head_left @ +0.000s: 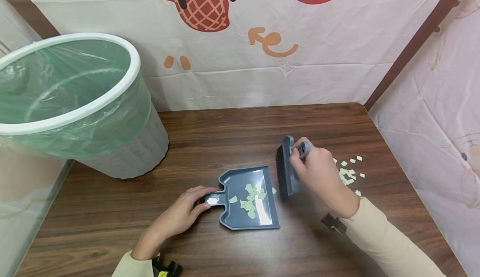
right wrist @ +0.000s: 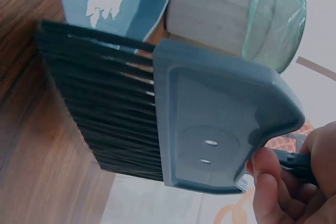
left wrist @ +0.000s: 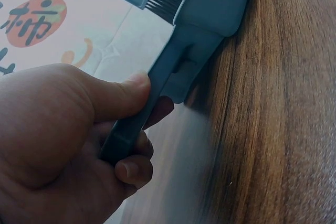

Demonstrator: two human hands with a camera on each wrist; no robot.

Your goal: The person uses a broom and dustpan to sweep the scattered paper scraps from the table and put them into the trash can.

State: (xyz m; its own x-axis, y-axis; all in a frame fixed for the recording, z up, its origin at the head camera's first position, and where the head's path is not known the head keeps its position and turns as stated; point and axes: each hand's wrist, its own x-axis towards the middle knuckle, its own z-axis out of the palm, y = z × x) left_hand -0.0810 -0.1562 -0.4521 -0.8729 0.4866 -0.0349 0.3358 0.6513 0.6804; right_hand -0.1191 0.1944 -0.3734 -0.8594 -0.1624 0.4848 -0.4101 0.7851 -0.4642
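My left hand (head_left: 182, 210) grips the short handle of a blue-grey dustpan (head_left: 240, 220), which lies on the table with its wide lip to the right. Several pale green paper scraps (head_left: 250, 205) are gathered in the pan, and one more scrap lies just outside the lip. In my right hand (head_left: 321, 173) is a small hand brush (head_left: 288, 166) of the same colour, held by its handle with the dark bristles (right wrist: 100, 103) toward the pan. The brush is a short way right of the lip. Thumb and fingers wrap the dustpan handle (left wrist: 128, 119) in the left wrist view.
More paper scraps (head_left: 346, 175) lie scattered to the right, partly behind my right hand. A large waste bin (head_left: 127, 156) with a green liner and white rim stands at the back left. A printed cloth (head_left: 232, 85) hangs behind the wooden table (head_left: 210, 135).
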